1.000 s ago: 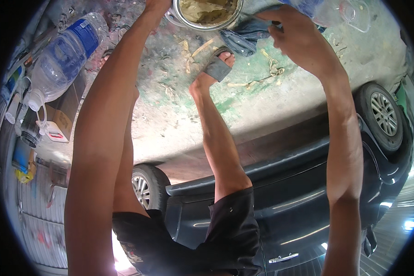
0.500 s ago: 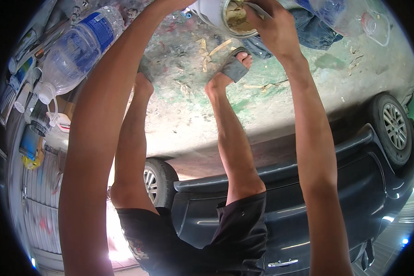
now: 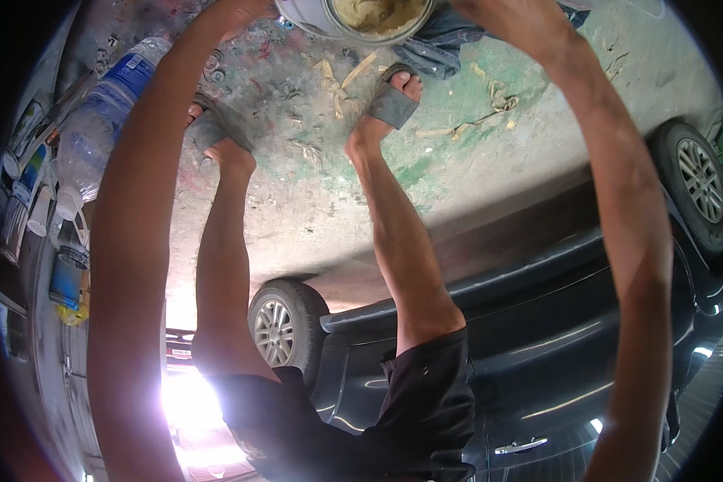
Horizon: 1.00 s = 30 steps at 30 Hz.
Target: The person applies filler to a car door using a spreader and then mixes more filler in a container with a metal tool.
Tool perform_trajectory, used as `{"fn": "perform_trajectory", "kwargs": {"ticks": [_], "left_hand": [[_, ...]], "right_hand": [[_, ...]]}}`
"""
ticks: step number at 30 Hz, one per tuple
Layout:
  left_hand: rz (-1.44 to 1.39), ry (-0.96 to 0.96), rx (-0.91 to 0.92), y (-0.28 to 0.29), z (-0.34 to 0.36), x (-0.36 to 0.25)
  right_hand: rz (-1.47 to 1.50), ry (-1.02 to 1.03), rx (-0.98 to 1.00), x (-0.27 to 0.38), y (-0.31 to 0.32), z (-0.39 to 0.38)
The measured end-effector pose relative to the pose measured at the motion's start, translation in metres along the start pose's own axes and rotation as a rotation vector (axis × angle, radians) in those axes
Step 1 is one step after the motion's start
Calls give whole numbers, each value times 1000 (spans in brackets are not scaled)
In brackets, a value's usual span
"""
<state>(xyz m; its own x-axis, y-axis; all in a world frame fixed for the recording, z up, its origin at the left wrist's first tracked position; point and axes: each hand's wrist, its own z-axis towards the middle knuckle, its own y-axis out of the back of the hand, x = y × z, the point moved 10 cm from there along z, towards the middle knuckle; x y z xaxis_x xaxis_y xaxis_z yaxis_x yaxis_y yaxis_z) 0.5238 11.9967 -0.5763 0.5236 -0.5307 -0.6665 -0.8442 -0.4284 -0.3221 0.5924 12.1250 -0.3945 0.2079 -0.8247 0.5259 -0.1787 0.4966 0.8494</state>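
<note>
At the top edge, a pale round can [image 3: 304, 18] shows its open mouth, with thick tan paste [image 3: 380, 14] inside; the upper part is cut off. My left hand [image 3: 237, 16] is beside the can's left side, its fingers blurred and partly out of view. To the right of the rim is my right hand [image 3: 510, 16], reaching the top edge with its fingertips cut off. Whether either hand grips anything is hidden. Beyond the can's lower right lies a crumpled dark blue cloth [image 3: 438, 52].
Large clear plastic bottle [image 3: 92, 132] with a blue label at left, partly behind my left forearm. My sandalled feet [image 3: 395, 104] stand on a paint-stained floor [image 3: 297, 201] with scraps of tape [image 3: 337, 84]. A dark car [image 3: 554, 337] stands at lower right; a blue container [image 3: 68, 273] is at far left.
My right hand has moved from the can's mouth to the right, uncovering the paste. My left hand has come further into view. The view has shifted, and the can appears further left and higher.
</note>
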Motion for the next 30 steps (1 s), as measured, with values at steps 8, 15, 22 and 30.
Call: {"fn": "perform_trajectory", "kwargs": {"ticks": [8, 15, 22, 30], "left_hand": [[150, 7, -238, 19, -9, 48], [150, -93, -339, 16, -25, 58], [141, 173, -218, -3, -93, 68], [-48, 32, -455, -60, -286, -8]], "right_hand": [[338, -411, -289, -29, -28, -45], [916, -1094, -541, -32, -107, -118], [1253, -1157, -498, 35, -64, -146], [715, -636, -311, 145, 105, -63]]}}
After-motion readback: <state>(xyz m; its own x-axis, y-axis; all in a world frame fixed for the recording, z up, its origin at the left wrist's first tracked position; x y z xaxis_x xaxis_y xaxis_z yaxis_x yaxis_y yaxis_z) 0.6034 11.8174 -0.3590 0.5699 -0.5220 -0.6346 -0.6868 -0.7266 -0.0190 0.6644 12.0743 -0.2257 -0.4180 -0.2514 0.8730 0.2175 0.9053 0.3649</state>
